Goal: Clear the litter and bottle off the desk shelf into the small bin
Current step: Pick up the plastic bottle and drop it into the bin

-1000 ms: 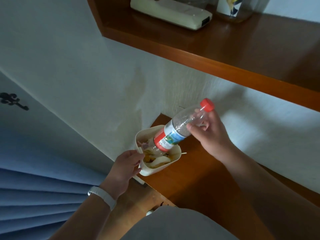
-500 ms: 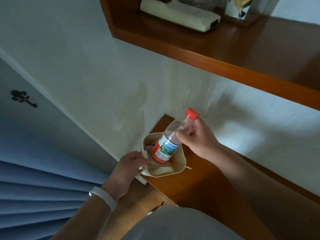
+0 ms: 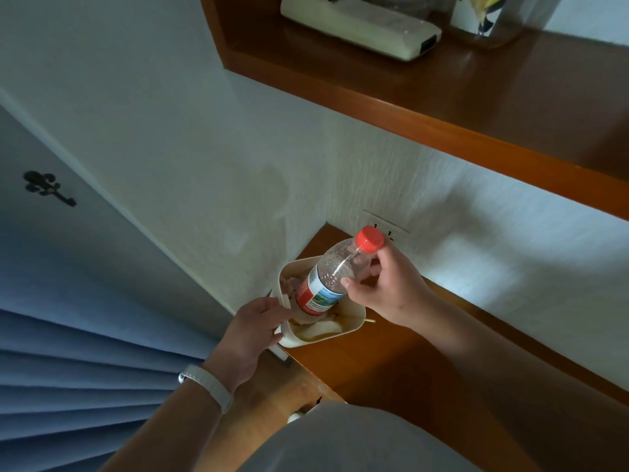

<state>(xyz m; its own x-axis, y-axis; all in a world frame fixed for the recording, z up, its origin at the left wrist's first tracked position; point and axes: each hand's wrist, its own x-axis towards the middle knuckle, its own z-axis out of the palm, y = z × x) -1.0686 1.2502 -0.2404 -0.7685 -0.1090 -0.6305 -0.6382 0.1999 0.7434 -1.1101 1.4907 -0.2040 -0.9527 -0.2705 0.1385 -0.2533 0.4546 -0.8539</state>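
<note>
A clear plastic bottle (image 3: pixel 335 272) with a red cap and red-and-green label stands tilted, its base down inside the small cream bin (image 3: pixel 354 315). My right hand (image 3: pixel 388 289) grips the bottle near its neck. My left hand (image 3: pixel 253 327) holds the bin's left rim. The bin sits at the left end of the wooden desk shelf (image 3: pixel 391 366), in the corner by the wall. Pale peel-like litter (image 3: pixel 316 330) lies in the bin under the bottle.
A wall socket (image 3: pixel 384 226) is just behind the bottle cap. An upper wooden shelf (image 3: pixel 442 107) carries a cream device (image 3: pixel 360 25) and a patterned cup (image 3: pixel 483 15). A thin stick (image 3: pixel 370 321) pokes out beside the bin. Blue pleated curtain (image 3: pixel 68 369) hangs left.
The bottle has gone from slanting above the bin to standing base-down inside it, more upright. My right hand followed it down; my left hand stays on the rim.
</note>
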